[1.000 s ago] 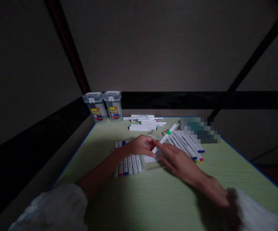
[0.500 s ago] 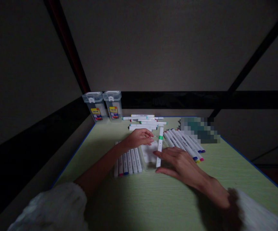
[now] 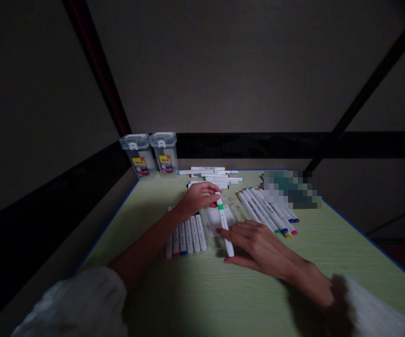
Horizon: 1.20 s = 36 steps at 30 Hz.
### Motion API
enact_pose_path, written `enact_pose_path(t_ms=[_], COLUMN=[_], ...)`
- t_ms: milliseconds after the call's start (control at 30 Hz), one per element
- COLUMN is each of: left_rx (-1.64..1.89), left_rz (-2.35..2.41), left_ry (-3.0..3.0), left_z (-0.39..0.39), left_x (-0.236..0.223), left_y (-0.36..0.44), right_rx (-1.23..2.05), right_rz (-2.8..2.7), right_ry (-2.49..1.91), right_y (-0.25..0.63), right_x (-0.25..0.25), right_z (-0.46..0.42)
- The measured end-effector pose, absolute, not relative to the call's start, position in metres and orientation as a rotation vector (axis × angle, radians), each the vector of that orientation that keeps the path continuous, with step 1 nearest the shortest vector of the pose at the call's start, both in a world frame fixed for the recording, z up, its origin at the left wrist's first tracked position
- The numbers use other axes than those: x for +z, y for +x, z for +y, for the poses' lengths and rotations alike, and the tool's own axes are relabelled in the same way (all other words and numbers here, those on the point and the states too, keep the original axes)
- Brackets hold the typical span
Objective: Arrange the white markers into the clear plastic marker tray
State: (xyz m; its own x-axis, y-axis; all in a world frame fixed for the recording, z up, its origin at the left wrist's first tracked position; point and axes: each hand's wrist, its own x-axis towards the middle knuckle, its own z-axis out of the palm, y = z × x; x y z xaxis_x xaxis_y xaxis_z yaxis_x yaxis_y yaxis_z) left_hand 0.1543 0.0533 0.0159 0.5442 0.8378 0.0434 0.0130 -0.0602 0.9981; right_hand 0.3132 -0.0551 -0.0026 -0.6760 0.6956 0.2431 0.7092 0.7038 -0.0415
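Observation:
A white marker [image 3: 224, 222] with a green band is held slantwise above the table, its top leaning left. My left hand [image 3: 197, 200] pinches its upper end between thumb and fingers. Around the lower end, my right hand [image 3: 256, 244] grips with thumb and index finger. Beneath the marker lies a clear plastic case [image 3: 239, 211] with a white card [image 3: 215, 220] in it. Side by side to the left lie several white markers [image 3: 187, 236], partly under my left forearm. More markers [image 3: 267, 210] with coloured ends lie in a slanted row on the right.
Two lidded clear boxes [image 3: 163, 154] with yellow labels stand at the back left. Loose markers [image 3: 207, 172] lie in a pile at the table's far edge. A blurred-out item [image 3: 292, 189] sits at the back right. Behind the table [image 3: 188, 295] rises a wall [image 3: 230, 70].
The marker has tilted, its top moving left into my left hand's fingers and its lower end dropping slightly. My right hand has shifted slightly down and left; my left hand has closed on the marker.

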Motion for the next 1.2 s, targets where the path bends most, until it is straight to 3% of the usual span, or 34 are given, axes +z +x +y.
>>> enact_pose_path(t_ms=[533, 1200], left_rx=[0.817, 0.854], left_rz=[0.867, 1.044], left_ry=[1.383, 1.886], left_z=[0.068, 0.094], left_x=[0.001, -0.013], left_y=[0.147, 0.137], right_rx=[-0.155, -0.006], right_rz=[-2.556, -2.423], right_ry=[-1.033, -1.205], right_y=[0.306, 0.299], right_x=[-0.010, -0.024], right_z=[-0.056, -0.053])
